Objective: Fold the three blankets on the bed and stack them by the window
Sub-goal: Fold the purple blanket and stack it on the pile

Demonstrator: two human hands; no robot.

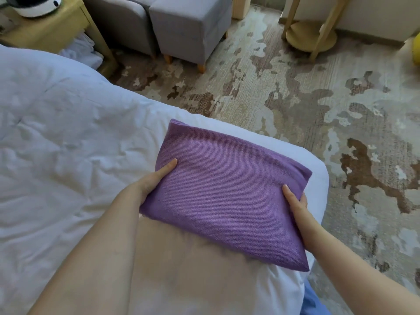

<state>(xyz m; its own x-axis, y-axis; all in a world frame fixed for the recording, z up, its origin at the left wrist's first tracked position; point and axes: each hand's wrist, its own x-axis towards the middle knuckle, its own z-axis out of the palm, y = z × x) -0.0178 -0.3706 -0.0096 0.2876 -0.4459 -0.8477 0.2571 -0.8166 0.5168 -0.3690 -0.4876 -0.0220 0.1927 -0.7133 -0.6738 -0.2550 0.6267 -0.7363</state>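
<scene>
Head view: the folded purple blanket [227,194] is sitting between both grips over the bed's [68,133] near corner, seemingly lifted, its long axis running from one grip to the other. The left grip [154,180] and right grip [295,201] are each clasping a short end, thumb on top and fingers hidden beneath, so neither is nearer. Grey ottomans [191,26] and a wooden stand [311,35] are standing beyond the carpet, and no window is showing.

One head-worn wide-angle view looks forward and down, close over the bed [68,133] corner and carpet [295,98].
</scene>
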